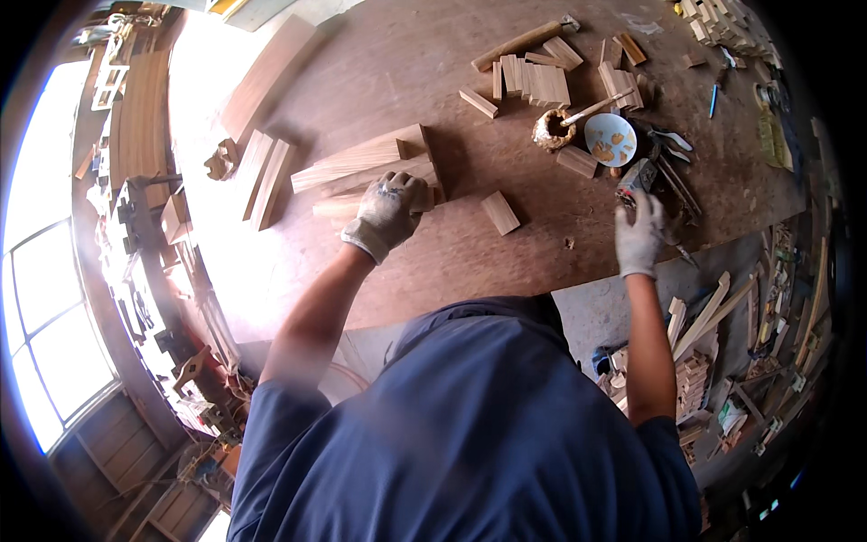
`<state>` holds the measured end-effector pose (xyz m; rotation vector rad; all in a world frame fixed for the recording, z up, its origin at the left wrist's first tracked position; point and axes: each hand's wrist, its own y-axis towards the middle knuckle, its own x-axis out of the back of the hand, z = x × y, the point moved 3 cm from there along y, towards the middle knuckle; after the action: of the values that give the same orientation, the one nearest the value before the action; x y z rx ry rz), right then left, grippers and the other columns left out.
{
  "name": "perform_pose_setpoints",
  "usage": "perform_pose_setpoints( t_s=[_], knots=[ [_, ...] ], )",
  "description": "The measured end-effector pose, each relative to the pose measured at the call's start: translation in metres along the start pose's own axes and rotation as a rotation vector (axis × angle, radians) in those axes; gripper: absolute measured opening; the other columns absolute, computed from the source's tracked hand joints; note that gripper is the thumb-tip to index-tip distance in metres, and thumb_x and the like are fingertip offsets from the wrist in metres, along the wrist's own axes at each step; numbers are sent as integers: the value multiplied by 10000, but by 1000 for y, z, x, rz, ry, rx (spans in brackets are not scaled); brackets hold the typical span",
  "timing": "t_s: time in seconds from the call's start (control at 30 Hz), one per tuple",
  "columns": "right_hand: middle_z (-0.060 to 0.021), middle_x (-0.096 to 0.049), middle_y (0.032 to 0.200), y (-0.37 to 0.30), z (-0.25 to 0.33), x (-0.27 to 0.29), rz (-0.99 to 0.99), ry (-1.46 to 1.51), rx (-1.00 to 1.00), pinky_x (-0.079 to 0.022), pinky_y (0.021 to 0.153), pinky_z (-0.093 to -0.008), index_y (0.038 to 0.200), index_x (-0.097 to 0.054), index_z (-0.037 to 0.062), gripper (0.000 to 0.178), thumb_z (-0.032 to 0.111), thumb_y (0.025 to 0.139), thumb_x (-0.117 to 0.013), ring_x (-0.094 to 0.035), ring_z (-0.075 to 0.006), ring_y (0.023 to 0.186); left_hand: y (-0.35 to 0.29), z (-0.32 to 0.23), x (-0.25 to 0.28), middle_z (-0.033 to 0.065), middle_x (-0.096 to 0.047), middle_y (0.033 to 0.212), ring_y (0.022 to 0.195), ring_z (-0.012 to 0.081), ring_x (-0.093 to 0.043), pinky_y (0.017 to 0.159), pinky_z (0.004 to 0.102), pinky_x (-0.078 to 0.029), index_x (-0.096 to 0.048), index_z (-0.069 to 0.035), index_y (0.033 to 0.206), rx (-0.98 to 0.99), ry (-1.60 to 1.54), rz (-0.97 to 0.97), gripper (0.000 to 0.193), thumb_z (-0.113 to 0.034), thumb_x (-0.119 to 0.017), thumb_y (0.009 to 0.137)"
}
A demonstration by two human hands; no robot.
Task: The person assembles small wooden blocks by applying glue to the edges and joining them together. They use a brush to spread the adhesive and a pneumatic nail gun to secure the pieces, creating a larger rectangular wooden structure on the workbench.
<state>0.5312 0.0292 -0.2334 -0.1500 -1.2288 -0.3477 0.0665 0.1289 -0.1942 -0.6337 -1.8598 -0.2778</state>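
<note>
My left hand [386,215], in a pale work glove, is closed over the near end of a wooden assembly [423,143] made of boards and strips lying on the workbench. Its fingers curl down onto the wood. At the right, my right hand [640,237], also gloved, reaches over a grey tool with a red part [639,175]. Its fingers are stretched out and apart at the tool's near side; whether they bear on it I cannot tell. A short wood block [500,213] lies between my hands.
A glue-crusted pot [552,131] with a brush [596,107] stands beside a white bowl [610,139]. Behind are several wood blocks [547,83] and a mallet-like wooden rod [517,45]. Two boards [269,185] lie at the left. Scrap wood [713,312] fills the floor at right.
</note>
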Motion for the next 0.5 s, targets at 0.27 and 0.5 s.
perform_pose_setpoints(
  t_s=[0.27,0.5],
  knots=[
    [-199,-659,1278,47,-52,-17,278,-512,-69,-538,994,-518,1619,-400,117,890,251,849,-827,-667,-390,1166,-3,-4,11,119,-659,1273,1217,361,-597,1023,492,-512,-665,-102,1283,31,43,45,488,-213,-823,836],
    [-228,-690,1234,52,-76,-21,264,-395,14,-542,975,-532,1514,-516,71,719,210,860,-781,-678,-408,1149,0,-4,13,122,-665,1256,1198,363,-604,997,496,-529,-680,-107,1250,25,60,104,444,-202,-806,836]
  ],
)
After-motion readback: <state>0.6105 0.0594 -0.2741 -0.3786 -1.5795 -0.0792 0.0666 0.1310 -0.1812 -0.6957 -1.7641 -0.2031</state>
